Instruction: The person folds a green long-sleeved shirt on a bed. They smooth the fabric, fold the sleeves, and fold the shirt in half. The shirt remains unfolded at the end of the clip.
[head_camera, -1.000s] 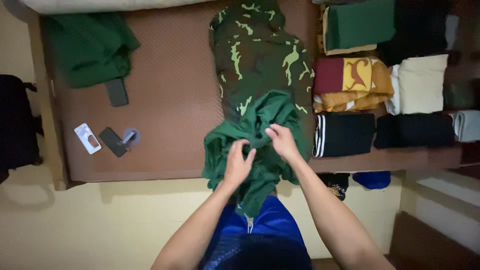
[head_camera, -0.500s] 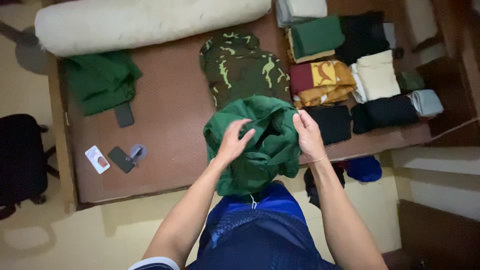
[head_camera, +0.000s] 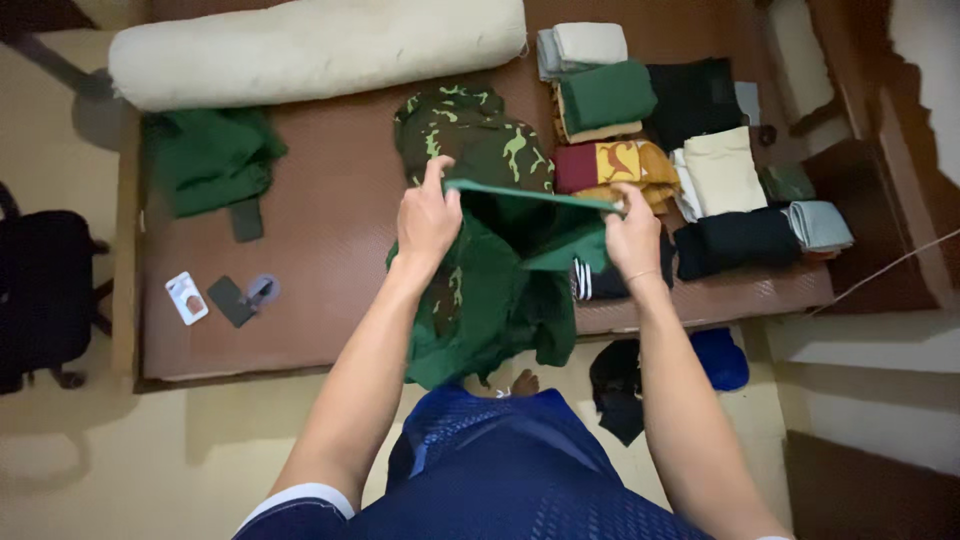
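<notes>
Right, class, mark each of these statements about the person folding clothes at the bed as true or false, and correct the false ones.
1. Both hands hold the green garment up by its top edge. True; the left hand and right hand each pinch one end.
2. The camouflage garment lies on the floor. False; it lies on the brown bed mat.
3. A long white bolster lies along the far edge of the bed. True.
4. The folded clothes are stacked on the person's left. False; they sit on the right.
5. A black bag hangs from the ceiling. False; it stands on the floor, left of the bed.
</notes>
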